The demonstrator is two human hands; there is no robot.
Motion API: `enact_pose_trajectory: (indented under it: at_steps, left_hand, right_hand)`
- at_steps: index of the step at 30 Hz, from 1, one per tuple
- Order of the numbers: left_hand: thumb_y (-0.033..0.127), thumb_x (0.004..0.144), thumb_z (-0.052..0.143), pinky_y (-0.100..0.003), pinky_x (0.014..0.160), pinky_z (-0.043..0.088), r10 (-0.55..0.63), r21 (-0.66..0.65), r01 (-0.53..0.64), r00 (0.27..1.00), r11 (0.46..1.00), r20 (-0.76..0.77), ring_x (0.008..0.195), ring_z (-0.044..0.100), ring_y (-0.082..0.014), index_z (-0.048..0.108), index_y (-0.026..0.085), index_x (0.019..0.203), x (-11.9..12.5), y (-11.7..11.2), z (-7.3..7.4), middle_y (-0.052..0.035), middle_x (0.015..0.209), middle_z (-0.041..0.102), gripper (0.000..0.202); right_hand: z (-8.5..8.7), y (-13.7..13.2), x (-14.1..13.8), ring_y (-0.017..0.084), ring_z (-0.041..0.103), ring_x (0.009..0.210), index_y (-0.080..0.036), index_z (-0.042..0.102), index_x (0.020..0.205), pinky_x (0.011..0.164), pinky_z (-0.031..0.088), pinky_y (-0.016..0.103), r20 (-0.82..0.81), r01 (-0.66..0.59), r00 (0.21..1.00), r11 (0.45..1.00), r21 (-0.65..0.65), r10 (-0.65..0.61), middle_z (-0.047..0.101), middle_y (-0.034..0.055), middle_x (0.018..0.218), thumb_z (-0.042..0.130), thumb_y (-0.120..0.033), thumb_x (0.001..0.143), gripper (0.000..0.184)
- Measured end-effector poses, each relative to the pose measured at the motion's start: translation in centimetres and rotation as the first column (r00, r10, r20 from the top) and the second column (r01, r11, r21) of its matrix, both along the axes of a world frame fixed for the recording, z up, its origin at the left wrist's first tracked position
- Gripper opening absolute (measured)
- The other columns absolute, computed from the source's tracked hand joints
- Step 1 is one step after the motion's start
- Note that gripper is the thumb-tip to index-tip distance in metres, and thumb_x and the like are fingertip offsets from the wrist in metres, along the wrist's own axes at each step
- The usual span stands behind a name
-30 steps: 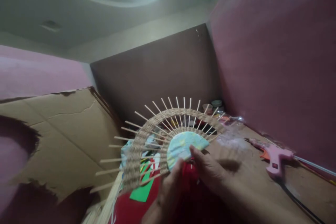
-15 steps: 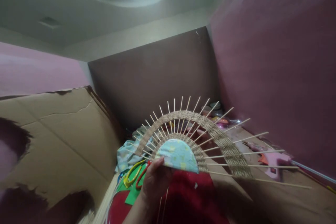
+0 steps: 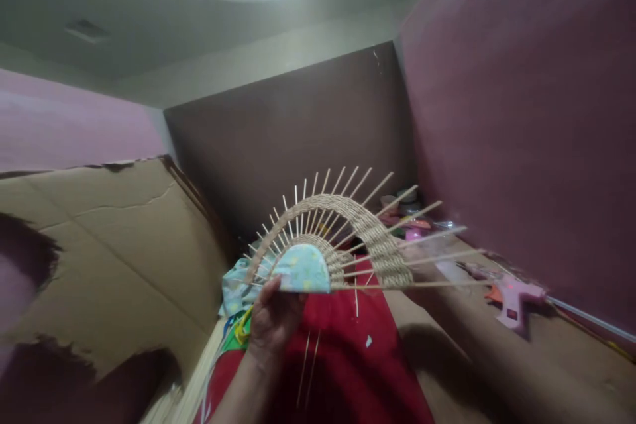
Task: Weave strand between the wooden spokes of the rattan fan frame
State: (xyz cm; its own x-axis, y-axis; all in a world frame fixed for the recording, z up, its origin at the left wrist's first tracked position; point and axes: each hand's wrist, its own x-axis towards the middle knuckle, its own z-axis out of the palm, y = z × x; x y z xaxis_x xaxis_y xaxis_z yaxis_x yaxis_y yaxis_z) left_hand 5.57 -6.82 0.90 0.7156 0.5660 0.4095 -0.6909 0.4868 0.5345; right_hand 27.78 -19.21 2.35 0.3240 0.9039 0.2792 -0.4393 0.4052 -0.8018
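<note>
A half-round fan [image 3: 390,248] of thin sticks and woven straw bands is held up in front of me. Pale blue patterned cloth [image 3: 304,268] covers its half-disc centre. My left hand [image 3: 273,318] grips the fan at its lower edge, thumb on the cloth. Bare stick ends spread out past the outer woven band. Behind the right side of the fan is my right hand [image 3: 412,255], mostly screened by band and sticks, so its fingers do not show clearly. Red cloth [image 3: 348,358] lies beneath the fan.
Torn cardboard [image 3: 124,245] stands at the left. A pink glue gun [image 3: 517,298] lies on the right by the pink wall. Yellow-handled scissors [image 3: 242,328] and crumpled blue cloth [image 3: 233,288] are left of the fan. Small containers [image 3: 407,197] sit at the back.
The fan has shifted left and slightly up with my left hand and turned, so its right side looks foreshortened. My right forearm now shows more plainly at the right.
</note>
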Motion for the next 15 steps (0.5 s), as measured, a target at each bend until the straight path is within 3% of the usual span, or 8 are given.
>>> enact_pose_trajectory:
  at_steps: [3, 9, 13, 15]
  left_hand:
    - [0.010, 0.089, 0.030, -0.035, 0.090, 0.048, 0.057, 0.001, -0.057, 0.997, 0.998, 0.056, 0.110, 0.057, -0.0220, 0.041, 0.021, 0.134, -0.7, 0.8, 0.6, -0.0107, 0.117, 0.062, 0.047]
    - [0.007, 0.085, 0.034, -0.035, 0.086, 0.051, 0.235, -0.034, -0.233, 0.966, 0.972, 0.108, 0.108, 0.058, -0.0225, 0.043, 0.020, 0.130, -2.0, 1.1, 2.4, -0.0095, 0.111, 0.066, 0.047]
    - [0.007, 0.084, 0.037, -0.036, 0.087, 0.050, 0.300, -0.056, -0.296, 0.946, 0.954, 0.122, 0.107, 0.059, -0.0220, 0.043, 0.020, 0.129, -2.3, 1.1, 3.0, -0.0092, 0.114, 0.064, 0.047]
    - [0.007, 0.084, 0.037, -0.036, 0.086, 0.051, 0.308, -0.063, -0.302, 0.945, 0.951, 0.113, 0.105, 0.059, -0.0219, 0.045, 0.019, 0.128, -2.3, 1.0, 3.1, -0.0092, 0.112, 0.065, 0.046]
  right_hand:
    - [-1.2, 0.3, 0.1, 0.004, 0.035, 0.036, -0.013, 0.064, 0.075, 0.036, 0.023, 0.017, 0.061, 0.010, 0.998, 0.998, -0.061, -0.006, 0.049, -0.0057, 0.045, 0.068, -0.033, 0.066, 0.023]
    - [-3.4, 0.9, 0.9, 0.007, 0.045, 0.045, -0.012, 0.062, 0.077, 0.047, 0.035, 0.020, 0.430, 0.128, 0.903, 0.951, -0.280, 0.005, 0.054, -0.0027, 0.051, 0.060, -0.037, 0.069, 0.027]
    - [-4.1, 1.4, 0.9, 0.009, 0.048, 0.045, -0.013, 0.060, 0.071, 0.046, 0.035, 0.021, 0.514, 0.193, 0.858, 0.921, -0.339, 0.010, 0.054, -0.0018, 0.049, 0.054, -0.024, 0.067, 0.013]
    - [-4.4, 2.1, 0.8, 0.009, 0.048, 0.044, -0.014, 0.059, 0.076, 0.046, 0.036, 0.021, 0.552, 0.241, 0.834, 0.899, -0.365, 0.000, 0.054, -0.0023, 0.050, 0.049, -0.018, 0.068, 0.014]
